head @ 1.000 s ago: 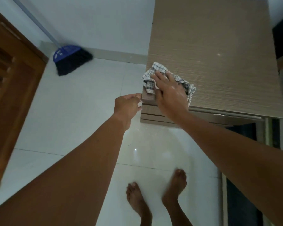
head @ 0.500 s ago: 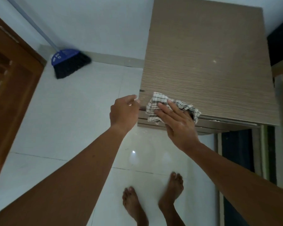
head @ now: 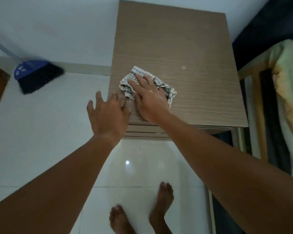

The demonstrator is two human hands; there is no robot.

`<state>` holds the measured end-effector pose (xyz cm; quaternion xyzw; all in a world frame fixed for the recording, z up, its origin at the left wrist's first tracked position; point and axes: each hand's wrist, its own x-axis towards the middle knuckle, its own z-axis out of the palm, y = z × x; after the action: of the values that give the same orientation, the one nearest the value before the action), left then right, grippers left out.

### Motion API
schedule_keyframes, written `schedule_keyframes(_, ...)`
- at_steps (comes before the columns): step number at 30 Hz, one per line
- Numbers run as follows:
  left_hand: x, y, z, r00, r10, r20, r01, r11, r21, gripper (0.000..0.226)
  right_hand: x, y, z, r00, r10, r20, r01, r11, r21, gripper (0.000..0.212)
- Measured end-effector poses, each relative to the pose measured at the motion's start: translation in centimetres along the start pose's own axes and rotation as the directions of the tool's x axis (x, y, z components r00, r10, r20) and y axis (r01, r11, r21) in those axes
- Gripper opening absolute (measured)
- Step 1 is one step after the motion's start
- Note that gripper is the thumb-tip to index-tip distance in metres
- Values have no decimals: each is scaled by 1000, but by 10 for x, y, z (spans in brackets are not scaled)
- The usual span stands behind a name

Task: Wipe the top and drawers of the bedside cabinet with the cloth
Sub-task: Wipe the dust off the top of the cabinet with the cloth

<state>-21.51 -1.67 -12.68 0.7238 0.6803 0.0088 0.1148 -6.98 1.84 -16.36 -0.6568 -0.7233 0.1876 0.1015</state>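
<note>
Right hand (head: 150,100) presses flat on the checked cloth (head: 135,72) atop the cabinet (head: 184,48); left hand (head: 108,115) spread beside; broom label (head: 21,70) illegible.

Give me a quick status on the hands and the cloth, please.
Right hand flat, pressing cloth on cabinet top. Left hand open at front-left corner. Broom on floor, apart from cabinet.

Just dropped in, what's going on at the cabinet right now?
A person is wiping the top of the bedside cabinet. The right hand presses the checked cloth flat near the front left corner. The left hand sits open at that corner, holding nothing. The drawers look closed. A broom stands off to the left.
</note>
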Motion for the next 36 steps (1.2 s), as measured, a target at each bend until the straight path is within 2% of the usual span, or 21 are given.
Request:
schedule_keyframes(3, 4, 10, 1, 997, -79, 4, 78, 995, 69, 42, 24, 31, -20, 997, 78, -18, -77, 997, 14, 49)
schedule_keyframes(6, 15, 29, 1, 978, -208, 10, 206, 975, 84, 56, 37, 72, -41, 960, 266, -86, -266, 964, 15, 49)
schedule_keyframes(9, 26, 51, 3, 963, -270, 14, 269, 962, 45, 61, 25, 112, -60, 879, 457, -139, -457, 889, 35, 50)
schedule_keyframes(12, 33, 70, 4, 954, -299, 11, 299, 954, -8, 58, -6, 140, -70, 786, 589, -189, -585, 807, 81, 50)
schedule_keyframes(16, 32, 75, 2, 938, -346, 27, 347, 937, -50, 60, -48, 156, -69, 632, 726, -270, -702, 684, 197, 51)
schedule_keyframes(19, 26, 67, 2, 947, -318, 50, 318, 948, -5, 66, -56, 156, -66, 569, 770, -287, -733, 634, 247, 51)
schedule_keyframes(22, 20, 59, 3, 957, -290, -1, 289, 954, -75, 57, -36, 150, -67, 575, 772, -269, -735, 633, 244, 52)
schedule_keyframes(24, 15, 50, 3, 966, -254, -54, 242, 955, -173, 44, -14, 135, -64, 610, 750, -253, -717, 659, 225, 53)
schedule_keyframes(28, -2, 17, 5, 974, -191, -126, 127, 910, -394, 37, 21, 68, -36, 774, 593, -222, -569, 805, 166, 54)
schedule_keyframes(30, -14, -4, 4, 958, -276, -75, 202, 838, -506, 32, 23, 20, -16, 881, 436, -182, -420, 899, 121, 53)
schedule_keyframes(31, -18, -14, 4, 941, -338, -12, 267, 767, -584, 25, 20, -3, -6, 930, 336, -152, -324, 941, 97, 53)
schedule_keyframes(32, -19, -25, 4, 912, -400, 90, 353, 653, -670, 18, 13, -25, 5, 969, 221, -114, -214, 974, 68, 53)
schedule_keyframes(33, -20, -34, 2, 873, -439, 213, 433, 498, -751, 16, 4, -46, 14, 992, 101, -73, -99, 994, 36, 52)
schedule_keyframes(35, -21, -51, 2, 808, -396, 436, 534, 182, -825, 19, -19, -74, 32, 996, -87, 4, 87, 996, -11, 49)
schedule_keyframes(36, -22, -59, 3, 791, -335, 513, 563, 69, -823, 21, -30, -79, 40, 990, -143, 10, 143, 989, -24, 47)
